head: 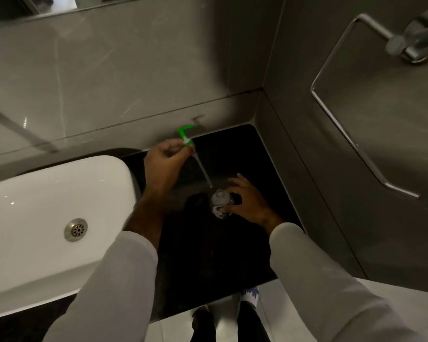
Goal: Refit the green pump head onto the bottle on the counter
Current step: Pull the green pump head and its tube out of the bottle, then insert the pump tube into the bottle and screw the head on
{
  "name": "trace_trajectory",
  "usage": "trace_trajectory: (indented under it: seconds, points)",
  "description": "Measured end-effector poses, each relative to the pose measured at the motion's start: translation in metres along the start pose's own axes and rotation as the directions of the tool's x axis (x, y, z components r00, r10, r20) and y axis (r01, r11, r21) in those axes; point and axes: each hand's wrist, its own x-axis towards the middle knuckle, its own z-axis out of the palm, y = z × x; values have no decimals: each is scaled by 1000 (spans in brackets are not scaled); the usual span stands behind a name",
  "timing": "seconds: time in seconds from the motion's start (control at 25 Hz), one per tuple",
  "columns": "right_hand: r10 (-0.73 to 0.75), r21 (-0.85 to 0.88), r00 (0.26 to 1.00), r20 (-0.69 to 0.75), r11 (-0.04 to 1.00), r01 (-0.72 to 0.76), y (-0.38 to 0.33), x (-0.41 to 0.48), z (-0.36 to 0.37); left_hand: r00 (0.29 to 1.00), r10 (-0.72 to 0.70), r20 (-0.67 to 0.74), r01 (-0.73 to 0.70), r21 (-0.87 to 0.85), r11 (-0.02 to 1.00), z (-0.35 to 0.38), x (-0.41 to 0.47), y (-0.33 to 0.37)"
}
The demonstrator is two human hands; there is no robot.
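The green pump head (186, 137) is lifted above the black counter (208, 255), and my left hand (166, 160) is shut on its collar. Its clear dip tube slants down to the right and its tip ends just above and left of the bottle's mouth. The small clear bottle (219, 199) stands upright on the counter with its neck open. My right hand (247, 201) wraps its right side, thumb on the label and fingers spread around the neck.
A white basin (47, 206) with a metal drain fills the left. Grey tiled walls close the counter at the back and right. A chrome rail (351, 134) hangs on the right wall. The counter's front edge lies below my forearms.
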Motion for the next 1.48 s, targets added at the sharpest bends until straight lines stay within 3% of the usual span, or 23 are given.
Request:
trace_trajectory:
  seconds: [0.12,0.24,0.52,0.72,1.04,1.48]
  points:
    - [16,-98,1000,20,995,-14,-8,7,-7,974,199,110,-198,-15,980,2,-11,31]
    - [22,-160,999,32,987,-17,-12,8,-10,956,245,163,-256,56,965,5,-18,28]
    - [18,-146,1000,21,989,-14,-10,10,-8,970,176,169,-198,122,973,15,-28,11]
    - [-23,-159,1000,-14,987,20,-8,7,-8,960,11,280,-52,138,989,19,-40,-10]
    - [-2,-116,1000,-30,993,-2,-11,5,-7,989,144,34,-141,-76,987,9,-46,3]
    - [4,-101,999,-37,995,-7,-11,6,-6,985,162,60,-159,-47,986,15,-46,-2]
